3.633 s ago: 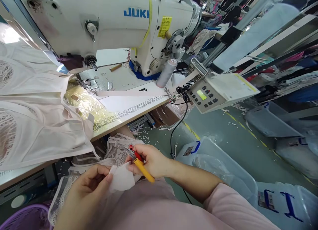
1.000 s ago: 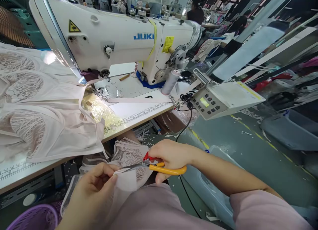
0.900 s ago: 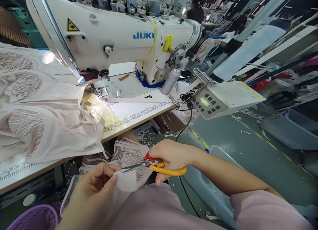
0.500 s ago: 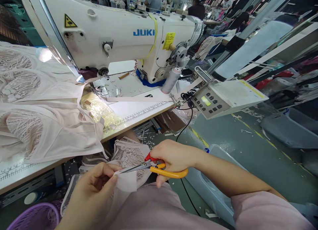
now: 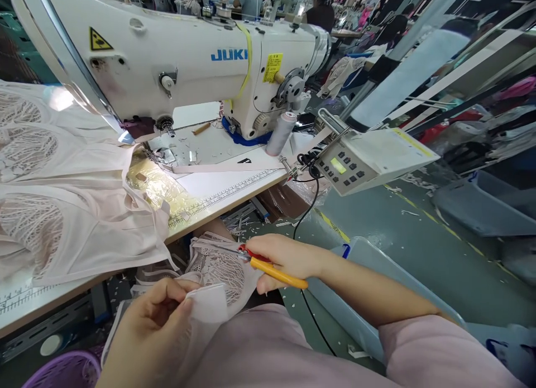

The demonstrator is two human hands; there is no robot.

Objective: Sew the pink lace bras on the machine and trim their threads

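My left hand (image 5: 153, 326) is closed, pinching the edge of a pale pink fabric piece (image 5: 205, 307) over my lap. My right hand (image 5: 285, 259) grips scissors (image 5: 259, 262) with a red and a yellow handle; their blades are closed and point left, a little above the lace part of the garment (image 5: 218, 265). The blades are apart from the edge that my left hand pinches.
A white JUKI sewing machine (image 5: 188, 64) stands on the table (image 5: 226, 190) ahead. Pink lace garments (image 5: 62, 209) are piled on the left. A thread cone (image 5: 280, 134) and a control box (image 5: 360, 159) sit to the right. Plastic bins (image 5: 377, 298) and a purple basket (image 5: 62, 371) are on the floor.
The scissors have come off the fabric edge and moved up, blades closed. My left hand still pinches the fabric. The view has shifted slightly left.
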